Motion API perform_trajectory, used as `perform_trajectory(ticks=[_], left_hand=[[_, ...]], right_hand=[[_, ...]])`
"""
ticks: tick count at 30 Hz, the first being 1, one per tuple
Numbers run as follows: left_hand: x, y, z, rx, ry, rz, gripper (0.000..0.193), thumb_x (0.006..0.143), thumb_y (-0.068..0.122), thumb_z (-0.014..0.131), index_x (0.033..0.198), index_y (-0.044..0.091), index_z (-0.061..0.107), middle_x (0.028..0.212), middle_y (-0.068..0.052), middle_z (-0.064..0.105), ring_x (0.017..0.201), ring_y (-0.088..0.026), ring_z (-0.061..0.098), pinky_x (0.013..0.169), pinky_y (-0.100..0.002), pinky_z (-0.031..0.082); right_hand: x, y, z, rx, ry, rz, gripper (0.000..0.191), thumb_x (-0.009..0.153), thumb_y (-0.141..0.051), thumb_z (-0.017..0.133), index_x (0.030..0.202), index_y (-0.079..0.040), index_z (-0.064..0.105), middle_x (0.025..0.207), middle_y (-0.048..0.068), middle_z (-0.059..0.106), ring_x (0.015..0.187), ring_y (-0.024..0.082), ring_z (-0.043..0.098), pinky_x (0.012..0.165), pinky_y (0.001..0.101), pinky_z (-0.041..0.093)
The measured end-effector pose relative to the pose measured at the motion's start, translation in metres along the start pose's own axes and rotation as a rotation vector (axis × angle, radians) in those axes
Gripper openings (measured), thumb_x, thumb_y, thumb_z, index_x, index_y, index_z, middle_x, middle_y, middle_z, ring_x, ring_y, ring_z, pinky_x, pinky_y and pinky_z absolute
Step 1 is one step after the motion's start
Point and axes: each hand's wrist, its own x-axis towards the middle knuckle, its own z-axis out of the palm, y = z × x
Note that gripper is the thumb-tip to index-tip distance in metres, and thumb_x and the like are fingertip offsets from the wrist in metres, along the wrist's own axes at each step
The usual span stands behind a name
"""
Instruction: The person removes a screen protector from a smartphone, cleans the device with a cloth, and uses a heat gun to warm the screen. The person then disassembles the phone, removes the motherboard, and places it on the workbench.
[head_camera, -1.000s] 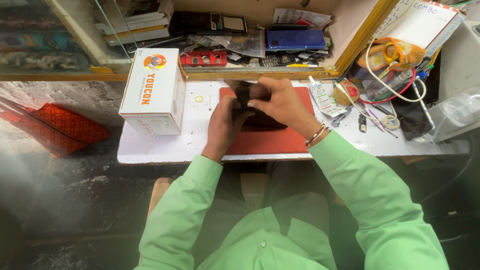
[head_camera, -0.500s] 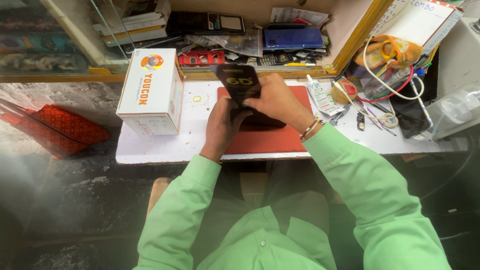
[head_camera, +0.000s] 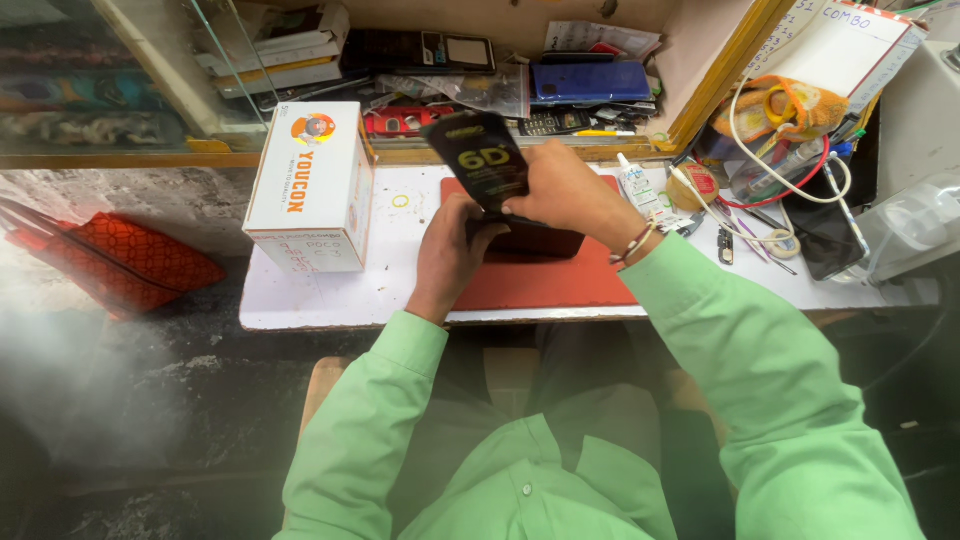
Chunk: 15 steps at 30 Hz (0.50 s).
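Note:
My right hand grips a flat black packet with yellow print, tilted up and to the left above the desk. Just below it my left hand holds the lower end of the same packet, or a dark phone lying under it; I cannot tell which. Both hands hover over a red mat on the white desk. Green sleeves cover both arms, and a beaded bracelet circles my right wrist.
A white cardboard box stands on the desk's left. To the right lie a small white bottle, tools, cables and a dark phone. A shelf behind holds a blue case and clutter. A red bag lies on the floor.
The black packet has come up from between my hands on the mat and now stands tilted above them, held by my right hand.

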Motion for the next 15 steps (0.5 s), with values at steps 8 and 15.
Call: perform_trajectory(ticks=[8,15], left_hand=[[0.001,0.0,0.001,0.054,-0.012,-0.057,0.043,0.083,0.016,0.087,0.102,0.004,0.05,0.089,-0.014,0.059,0.081,-0.038,0.06,0.068,-0.044,0.048],[-0.001,0.002,0.0,0.046,-0.002,-0.042,0.042,0.085,0.016,0.086,0.104,0.003,0.051,0.093,-0.013,0.061,0.084,-0.036,0.061,0.07,-0.044,0.049]], right_hand=[[-0.011,0.005,0.008,0.258,0.072,-0.042,0.023,0.077,-0.016,0.08,0.092,0.001,0.075,0.085,0.017,0.076,0.078,0.033,0.075,0.075,0.0396,0.059],[-0.006,-0.005,0.011,0.113,0.113,-0.078,0.026,0.075,-0.015,0.081,0.092,0.003,0.073,0.082,0.025,0.07,0.08,0.044,0.067,0.074,0.0461,0.056]])
